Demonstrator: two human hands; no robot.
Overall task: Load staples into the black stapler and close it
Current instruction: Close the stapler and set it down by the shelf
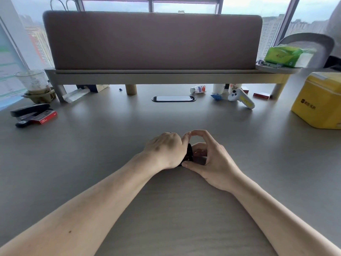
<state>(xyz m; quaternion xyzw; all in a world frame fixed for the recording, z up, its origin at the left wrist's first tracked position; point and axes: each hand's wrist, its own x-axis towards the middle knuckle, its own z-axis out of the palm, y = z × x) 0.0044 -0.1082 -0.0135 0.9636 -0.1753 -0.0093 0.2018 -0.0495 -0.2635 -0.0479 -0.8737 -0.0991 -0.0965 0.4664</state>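
Both hands, our left hand (166, 149) and right hand (208, 159), are cupping the black stapler (190, 153) at mid-worktop (110, 145), mostly hiding it; we should be pressing evenly, keeping fingertips outside the closing seam.

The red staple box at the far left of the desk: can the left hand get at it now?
Probably not now: the left hand is closed on a black object. The desk toward the red staple box lies bare.

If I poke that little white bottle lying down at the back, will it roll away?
Probably. The bottle lies on its side on the smooth desk, and its round body would likely roll. It looks small, so it is likely light. A cup stands close beside it and might stop it.
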